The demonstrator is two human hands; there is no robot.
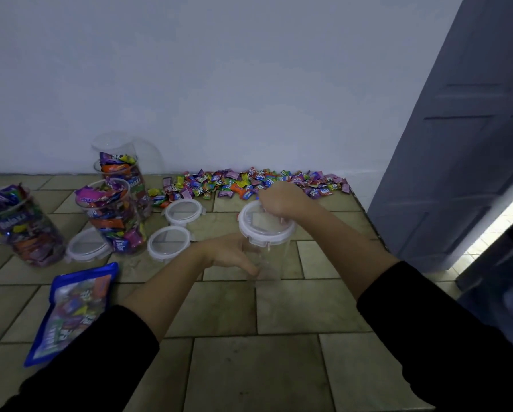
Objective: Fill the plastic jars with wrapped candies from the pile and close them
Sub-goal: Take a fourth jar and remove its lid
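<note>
Gripped the empty jar [268,260] low on its clear wall with the left hand [228,254], wrapping the fingers [251,268] round the near side of the plastic. Stood that jar upright on the tiled tabletop [279,307]. Laid the right hand [282,200] over the white-rimmed lid [265,226] seated on the empty jar's mouth, bending the fingers [265,208] down onto the lid's far edge and gripping it there. Could not tell whether the lid's clasps were snapped down.

Found the candy pile [237,182] just behind the empty jar, strewn in a long band along the foot of the pale wall [219,84].

Found three lidless jars to the left of the empty jar, each heaped with wrapped candies above its rim:
- the far-left jar [26,233], well apart from the empty jar
- the middle jar [115,221], nearer to the empty jar
- the back jar [127,179], just behind the middle jar toward the wall

Found three loose lids flat on the tabletop, also left of the empty jar:
- the back lid [184,211] and the front lid [169,243], between the middle jar and the empty jar
- the left lid [87,246], between the far-left jar and the middle jar

Found a blue candy bag [74,310] lying flat, left of the empty jar and closer to the person. Found a grey door [472,144] well to the right of the empty jar, past the tabletop's edge.
</note>
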